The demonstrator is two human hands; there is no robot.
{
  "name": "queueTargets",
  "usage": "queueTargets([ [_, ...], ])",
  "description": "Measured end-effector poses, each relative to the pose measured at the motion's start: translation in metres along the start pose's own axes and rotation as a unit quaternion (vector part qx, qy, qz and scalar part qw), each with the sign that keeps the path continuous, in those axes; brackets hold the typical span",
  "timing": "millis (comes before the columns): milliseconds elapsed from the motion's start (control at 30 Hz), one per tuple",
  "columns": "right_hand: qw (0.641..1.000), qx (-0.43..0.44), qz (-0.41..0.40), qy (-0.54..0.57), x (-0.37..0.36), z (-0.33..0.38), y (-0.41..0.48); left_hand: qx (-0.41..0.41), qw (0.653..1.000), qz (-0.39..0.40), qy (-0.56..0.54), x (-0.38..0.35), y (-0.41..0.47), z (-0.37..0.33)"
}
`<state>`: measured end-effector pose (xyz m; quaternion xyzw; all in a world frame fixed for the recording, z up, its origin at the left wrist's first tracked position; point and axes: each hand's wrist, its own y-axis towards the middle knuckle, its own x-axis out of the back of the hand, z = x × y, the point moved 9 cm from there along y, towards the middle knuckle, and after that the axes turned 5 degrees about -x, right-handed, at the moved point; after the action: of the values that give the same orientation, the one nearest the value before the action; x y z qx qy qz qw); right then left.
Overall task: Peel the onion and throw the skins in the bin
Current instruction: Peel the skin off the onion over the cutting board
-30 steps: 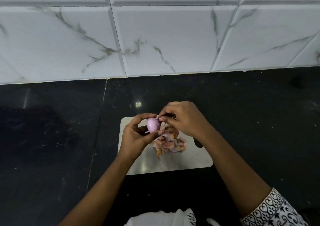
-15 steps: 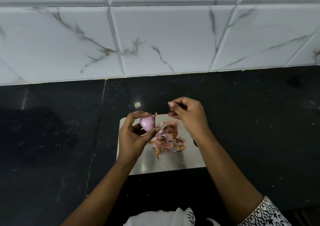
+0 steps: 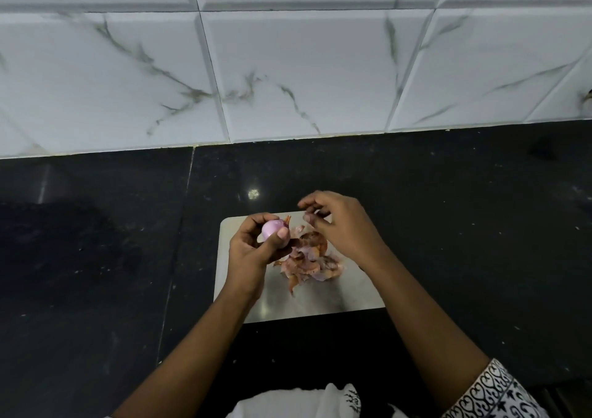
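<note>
Two hands: both work above the cutting board [image 3: 339,299], which lies on the black countertop [image 3: 464,241] in front of the tiled wall [image 3: 304,74].
Left hand [image 3: 251,251]: fingers and thumb curled round the onion [image 3: 271,228], thumb pad pressed on its near side.
Onion: raised just above the board's far-left corner. The exposed surface is smooth and pink; a brown tip [image 3: 287,219] juts out at its right end.
Right hand [image 3: 344,228]: just beside the onion, not touching it. The fingers [image 3: 304,204] are loosely curled and apart. A pale scrap seems to sit at the thumb tip, but you cannot tell whether it is pinched.
Skins [image 3: 309,265]: loose pile mid-board, below and between the hands.
Bin: not in view.
Step in hand: peeling, judged to be near its end; most of the dry layers appear to be off.
Next move: let any scrap fall on the pile, then pinch the brown tip and strip it away. Turn the onion in your left hand to check the hidden side.
Afterwards: gather the whole pile before carrying it; the flakes are light and likely to scatter.
</note>
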<state>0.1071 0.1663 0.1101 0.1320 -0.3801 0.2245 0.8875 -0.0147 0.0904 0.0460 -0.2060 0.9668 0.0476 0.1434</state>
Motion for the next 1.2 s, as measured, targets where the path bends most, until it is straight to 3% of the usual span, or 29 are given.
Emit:
queueTargets([
  [133,0.996,0.073,0.042,-0.019,0.000,0.022,-0.003,0.011,1.000,0.006,-0.001,-0.003,0.001,0.001],
  [233,0.999,-0.004,0.022,0.023,0.005,0.012,0.003,-0.005,1.000,0.020,-0.003,-0.004,0.002,0.000],
  [367,0.984,-0.109,0.064,0.126,-0.007,-0.006,0.006,-0.053,0.998,0.022,0.030,-0.006,0.002,-0.008],
  [500,0.973,-0.140,0.065,0.174,-0.012,-0.009,0.005,-0.070,0.996,0.017,0.053,-0.005,0.001,-0.010],
  [633,0.977,-0.146,0.039,0.151,-0.011,-0.007,0.004,-0.075,0.995,0.019,0.068,-0.004,0.002,-0.010],
  [800,0.984,-0.136,0.052,0.104,-0.009,-0.004,0.003,-0.016,0.999,0.024,0.034,-0.005,0.002,-0.004],
  [1000,0.977,-0.122,0.098,0.147,-0.009,-0.001,0.002,0.099,0.995,0.023,-0.012,-0.009,0.001,0.009],
  [1200,0.971,-0.121,0.094,0.182,-0.017,0.001,0.001,0.143,0.989,0.032,0.000,-0.017,-0.001,0.014],
])
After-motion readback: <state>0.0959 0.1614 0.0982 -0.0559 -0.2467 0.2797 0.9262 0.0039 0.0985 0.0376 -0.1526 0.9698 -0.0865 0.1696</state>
